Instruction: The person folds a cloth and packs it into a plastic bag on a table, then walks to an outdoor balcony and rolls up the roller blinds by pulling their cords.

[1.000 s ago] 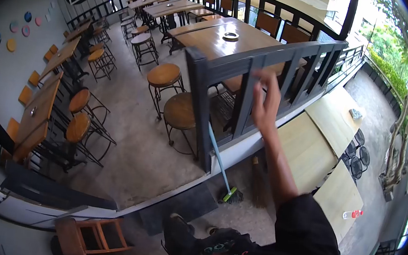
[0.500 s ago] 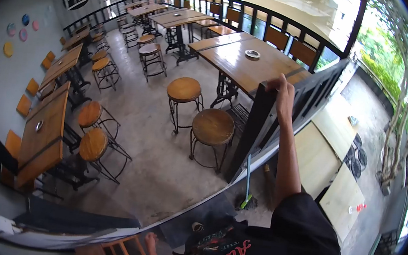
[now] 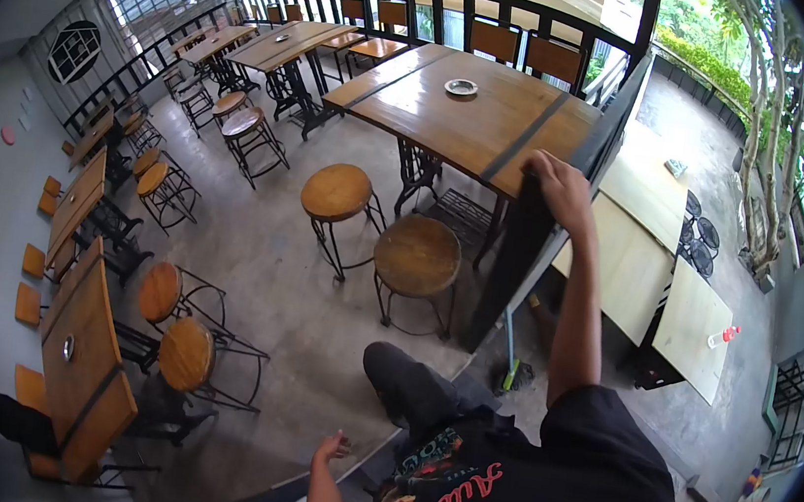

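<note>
My right hand [image 3: 558, 188] grips the top of the dark railing post [image 3: 521, 255], at the near corner of a large wooden table [image 3: 457, 118]. My left hand [image 3: 332, 447] hangs low near my body with its fingers apart, holding nothing, above the edge of the raised floor. One dark-trousered knee is lifted in front of me. Nearest ahead are a dark brown round stool [image 3: 417, 256] and a lighter orange one [image 3: 336, 192]. A white ashtray [image 3: 461, 87] sits on the large table.
More wooden tables [image 3: 87, 364] and round stools [image 3: 186, 353] line the left side. A dark sleeve [image 3: 1, 416] shows at the far left. A broom [image 3: 512, 363] leans below the railing. Pale tables [image 3: 696, 324], one with a bottle [image 3: 721, 337], stand outside right.
My right hand has come down onto the post and closed round it. My left hand has come into view. My knee has risen, and the view has moved forward towards the stools.
</note>
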`<state>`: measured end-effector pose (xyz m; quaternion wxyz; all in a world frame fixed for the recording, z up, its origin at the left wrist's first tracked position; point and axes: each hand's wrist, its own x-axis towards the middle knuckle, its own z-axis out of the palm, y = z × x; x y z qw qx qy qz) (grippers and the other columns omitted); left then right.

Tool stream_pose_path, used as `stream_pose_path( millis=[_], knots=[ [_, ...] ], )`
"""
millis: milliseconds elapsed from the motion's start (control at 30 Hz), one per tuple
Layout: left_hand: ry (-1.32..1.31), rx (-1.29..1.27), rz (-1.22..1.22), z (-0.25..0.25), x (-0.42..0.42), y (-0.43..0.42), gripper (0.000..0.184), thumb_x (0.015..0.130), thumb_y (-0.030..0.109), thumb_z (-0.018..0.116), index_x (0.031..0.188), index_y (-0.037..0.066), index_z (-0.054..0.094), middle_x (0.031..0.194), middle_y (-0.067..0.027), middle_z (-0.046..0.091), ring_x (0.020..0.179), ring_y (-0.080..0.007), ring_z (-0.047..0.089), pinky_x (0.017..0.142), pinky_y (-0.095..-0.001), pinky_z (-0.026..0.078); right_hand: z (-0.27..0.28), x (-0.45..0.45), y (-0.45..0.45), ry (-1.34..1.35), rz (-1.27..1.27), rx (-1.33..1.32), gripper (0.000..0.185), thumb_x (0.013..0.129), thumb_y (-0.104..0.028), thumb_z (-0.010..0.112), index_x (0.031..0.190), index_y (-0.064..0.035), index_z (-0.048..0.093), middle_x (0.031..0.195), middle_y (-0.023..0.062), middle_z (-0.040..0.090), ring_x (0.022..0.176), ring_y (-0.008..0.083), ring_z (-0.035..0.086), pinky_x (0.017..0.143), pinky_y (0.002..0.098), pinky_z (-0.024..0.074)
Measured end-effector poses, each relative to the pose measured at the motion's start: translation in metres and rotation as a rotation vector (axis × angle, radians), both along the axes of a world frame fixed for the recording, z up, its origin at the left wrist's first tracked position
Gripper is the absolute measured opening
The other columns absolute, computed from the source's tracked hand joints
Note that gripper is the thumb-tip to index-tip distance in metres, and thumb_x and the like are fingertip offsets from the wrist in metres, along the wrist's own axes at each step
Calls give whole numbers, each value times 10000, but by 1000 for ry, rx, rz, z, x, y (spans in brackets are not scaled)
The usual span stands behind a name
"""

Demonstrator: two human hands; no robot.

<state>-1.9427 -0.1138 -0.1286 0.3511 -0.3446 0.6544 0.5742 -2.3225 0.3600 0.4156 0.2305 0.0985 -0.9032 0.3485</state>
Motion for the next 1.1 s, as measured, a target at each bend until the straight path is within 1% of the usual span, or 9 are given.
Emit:
stream_pose_path(
  millis=[67, 267, 433, 500, 533, 567, 800, 967, 1100],
  knots=[
    [8, 4, 20, -13, -15, -17, 726, 940, 655, 317, 1224, 31, 559, 1134, -105, 664, 921, -273, 658, 800, -421, 498, -5, -6, 2, -74, 13, -129, 487, 1024, -365, 370, 916, 21, 646, 841, 101, 662, 823, 164, 603, 808, 286, 439],
    [-186, 11, 37, 26, -31, -63, 731, 940, 659, 306, 1170, 38, 617, 1113, -91, 660, 949, -269, 642, 802, -404, 493, 37, 17, -112, 480, -93, 139, 96, 837, -67, 549, 805, -44, 637, 847, 121, 663, 848, 286, 631, 756, 408, 443],
    [-233, 105, 90, 164, -64, -88, 661, 935, 618, 407, 1251, 59, 561, 1164, -99, 636, 971, -264, 608, 837, -426, 481, -129, -34, -233, -517, 498, -63, 223, 856, -239, 574, 930, -35, 626, 934, 194, 627, 888, 397, 588, 791, 465, 473],
    [-201, 100, 132, 209, -82, -94, 615, 929, 576, 451, 1238, 57, 566, 1135, -101, 639, 961, -255, 608, 831, -411, 484, -329, -19, -240, -960, 726, 692, 535, 916, -487, 448, 1143, -28, 602, 1149, 225, 609, 1101, 376, 565, 909, 477, 443],
    [-158, 72, 171, 227, -96, -98, 593, 926, 556, 473, 1232, 57, 569, 1121, -102, 641, 956, -250, 608, 828, -404, 486, -223, -9, -248, -1542, 781, 727, 609, 919, -544, 422, 1281, -70, 545, 1266, 199, 570, 1147, 359, 553, 957, 457, 436],
    [-102, 24, 212, 239, -107, -102, 572, 922, 535, 495, 1225, 56, 571, 1106, -103, 643, 951, -246, 608, 824, -397, 487, -308, 32, -246, -1353, 470, 478, 586, 913, -555, 418, 1221, -93, 603, 1224, 161, 608, 1098, 335, 569, 950, 464, 426],
    [140, -305, 294, 277, -180, -180, 445, 924, 422, 572, 1078, 8, 632, 935, -120, 663, 825, -213, 626, 704, -340, 518, -339, 6, -248, -1781, 668, 272, 551, 919, -531, 402, 1157, -110, 664, 1150, 143, 642, 1041, 289, 588, 873, 435, 478],
    [-112, -7, 445, 241, -184, -257, 318, 949, 357, 526, 1022, 86, 676, 867, -83, 658, 751, -180, 624, 584, -300, 498, -379, -14, -247, -1820, 273, 100, 482, 939, -485, 375, 903, -147, 716, 908, 32, 707, 702, 198, 654, 578, 361, 498],
    [-127, 13, 387, 257, -251, -344, 310, 956, 371, 517, 1077, 112, 638, 953, -87, 625, 822, -193, 596, 653, -346, 493, -382, -17, -274, -2011, 159, -58, 498, 991, -459, 322, 1052, -121, 683, 1129, 51, 671, 1013, 230, 642, 774, 459, 508]
  ],
)
